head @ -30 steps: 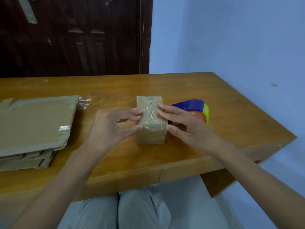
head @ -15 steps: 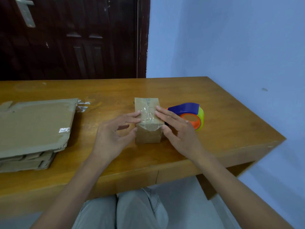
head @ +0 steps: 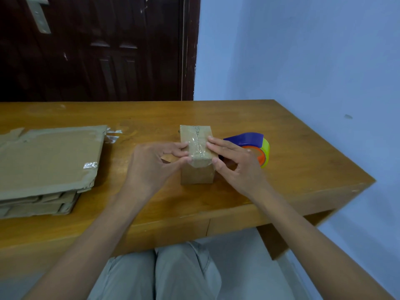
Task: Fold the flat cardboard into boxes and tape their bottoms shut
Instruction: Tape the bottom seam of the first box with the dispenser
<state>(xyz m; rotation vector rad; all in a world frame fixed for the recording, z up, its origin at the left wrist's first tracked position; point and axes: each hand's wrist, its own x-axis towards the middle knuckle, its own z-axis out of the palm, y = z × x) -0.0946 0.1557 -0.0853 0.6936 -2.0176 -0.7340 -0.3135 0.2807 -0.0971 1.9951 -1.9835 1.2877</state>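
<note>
Broad wooden table (head: 281,135) under everything, running away from both hands toward a dark door (head: 97,50) and a blue wall (head: 303,50). Well out to the left of the left hand (head: 149,167), a stack of flat cardboard (head: 47,161), several sheets deep, scraps of clear tape shining on its top sheet: by the look of it, more boxes left to fold and tape. Between the two hands, one small box (head: 197,172), already folded up, standing on the table with its taped face upward. Clear tape strip (head: 198,144) along that upper seam and over the near edge onto the front face, wrinkled in places. Just behind the right hand (head: 236,167), partly hidden by it, a tape dispenser (head: 257,148) in blue, orange and yellow, lying on the table and held by neither hand. Left hand at the box's left edge, thumb and fingertips pinching the near corner, fingers lightly curled. Right hand with fingers nearly straight, laid flat on the top right and pressing the tape down, thumb by the near right corner. Likely the last smoothing on this box, so one bottom about sealed and the stack untouched
</note>
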